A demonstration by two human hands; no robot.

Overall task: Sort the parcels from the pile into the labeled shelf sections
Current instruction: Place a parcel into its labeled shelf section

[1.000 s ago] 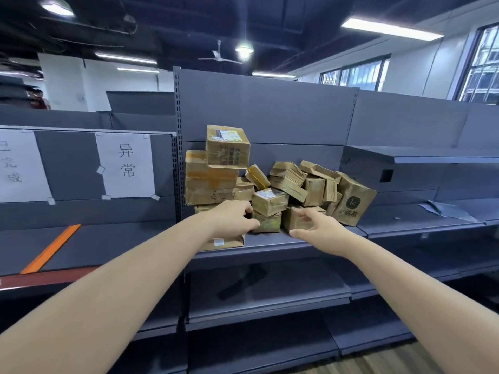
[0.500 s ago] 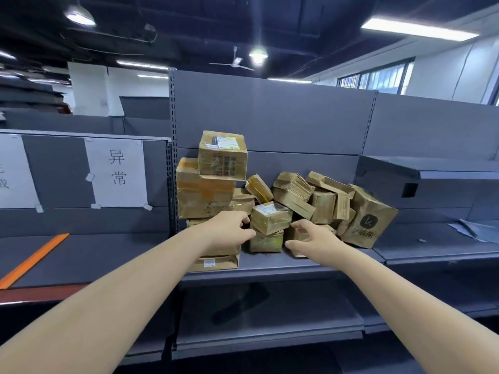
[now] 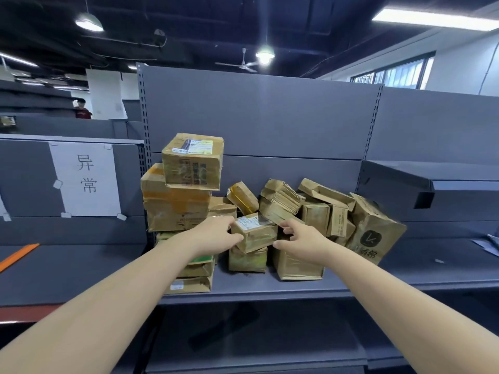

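The sorting looks barely begun: the pile of parcels sits heaped on the middle shelf, and the section to the left under the paper sign shows no parcel on the part of its shelf in view, only an orange strip lying at its left edge. The step in hand seems to be the first pick. Both hands close in on a small box with a white label on top, perched on another small box near the front of the pile. The left hand has its fingers against the box's left side, and the right hand reaches to its right side with fingers curled; whether either has a firm hold yet is not clear, as the fingertips are hidden behind the box. So nearly all of the pile appears left to do. The labels are too small to read, a second sign at the far left is cut off by the frame, and the parcels at the back of the heap are covered by those in front.
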